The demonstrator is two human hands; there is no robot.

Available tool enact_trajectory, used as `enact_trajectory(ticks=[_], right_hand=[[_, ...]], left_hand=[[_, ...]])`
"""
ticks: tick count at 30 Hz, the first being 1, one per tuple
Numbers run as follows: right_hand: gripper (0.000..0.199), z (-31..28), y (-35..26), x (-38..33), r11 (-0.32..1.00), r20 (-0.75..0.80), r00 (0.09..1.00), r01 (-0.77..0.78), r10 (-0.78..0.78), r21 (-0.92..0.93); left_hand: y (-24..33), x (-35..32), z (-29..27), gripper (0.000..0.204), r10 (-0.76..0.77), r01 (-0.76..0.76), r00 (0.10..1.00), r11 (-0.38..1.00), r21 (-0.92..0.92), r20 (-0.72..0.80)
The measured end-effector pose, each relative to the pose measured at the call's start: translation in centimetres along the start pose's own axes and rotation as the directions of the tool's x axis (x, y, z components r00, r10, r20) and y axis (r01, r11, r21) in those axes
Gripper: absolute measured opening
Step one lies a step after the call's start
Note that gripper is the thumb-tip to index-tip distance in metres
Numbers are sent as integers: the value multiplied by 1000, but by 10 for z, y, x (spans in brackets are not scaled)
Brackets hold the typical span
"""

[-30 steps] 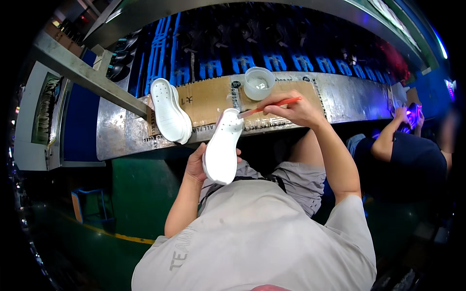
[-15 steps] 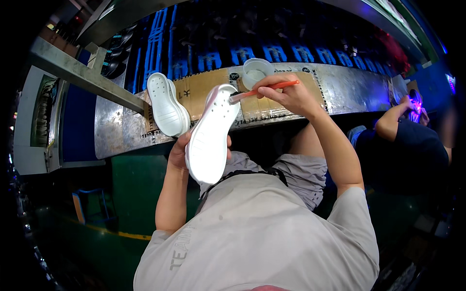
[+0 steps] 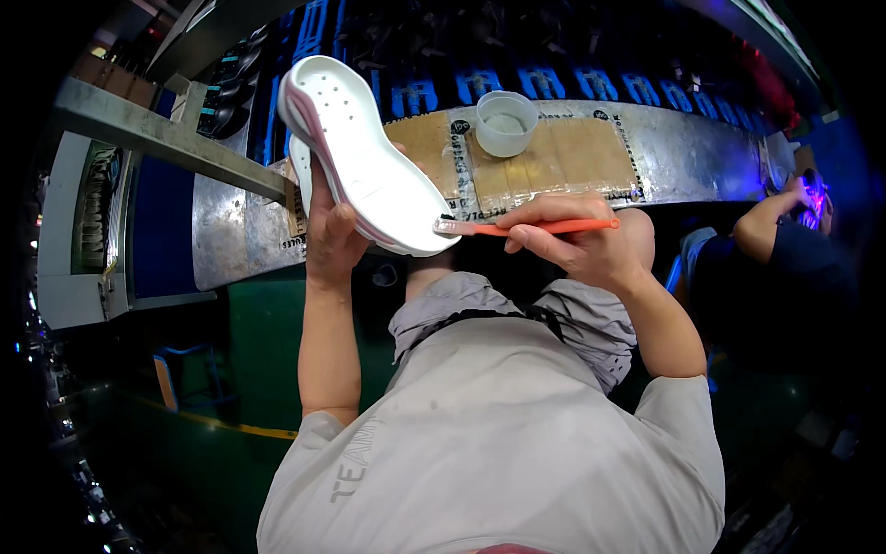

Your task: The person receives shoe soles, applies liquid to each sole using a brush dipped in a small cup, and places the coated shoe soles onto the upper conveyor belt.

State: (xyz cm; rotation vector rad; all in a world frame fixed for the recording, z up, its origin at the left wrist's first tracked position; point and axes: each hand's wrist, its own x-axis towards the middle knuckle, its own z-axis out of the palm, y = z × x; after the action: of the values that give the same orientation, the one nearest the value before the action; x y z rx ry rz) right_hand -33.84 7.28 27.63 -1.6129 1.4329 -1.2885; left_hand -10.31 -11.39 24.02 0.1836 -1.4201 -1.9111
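Gripping white sole (image 3: 369, 166), left hand (image 3: 334, 233), upper left | pinching red brush (image 3: 574, 225), right hand (image 3: 589, 247), centre | switching from holey end (image 3: 337, 92) to plain end (image 3: 417, 229)

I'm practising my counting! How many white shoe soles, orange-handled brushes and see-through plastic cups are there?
White shoe soles: 2, one mostly hidden behind the other
Orange-handled brush: 1
See-through plastic cup: 1
Total: 4
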Motion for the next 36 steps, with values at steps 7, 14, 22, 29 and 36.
enact_trajectory(ticks=[7,14,22,29,36], right_hand=[[25,22,-7,-7,850,-84,906,-353,415,391],[35,36,3,14,614,-65,908,-227,415,756],[36,45,27,24,449,-102,886,-127,452,885],[32,8,78,-14,602,-442,761,85,475,794],[30,-13,113,-45,629,-485,693,59,534,775]], left_hand=[[-12,1,11,113,214,-185,972,949,257,-92],[-24,5,24,111,149,-141,989,969,201,-23],[-53,-13,4,116,17,-6,999,966,257,-43],[13,17,25,83,-226,271,962,826,-494,151],[143,230,-4,78,83,59,974,807,-588,213]])
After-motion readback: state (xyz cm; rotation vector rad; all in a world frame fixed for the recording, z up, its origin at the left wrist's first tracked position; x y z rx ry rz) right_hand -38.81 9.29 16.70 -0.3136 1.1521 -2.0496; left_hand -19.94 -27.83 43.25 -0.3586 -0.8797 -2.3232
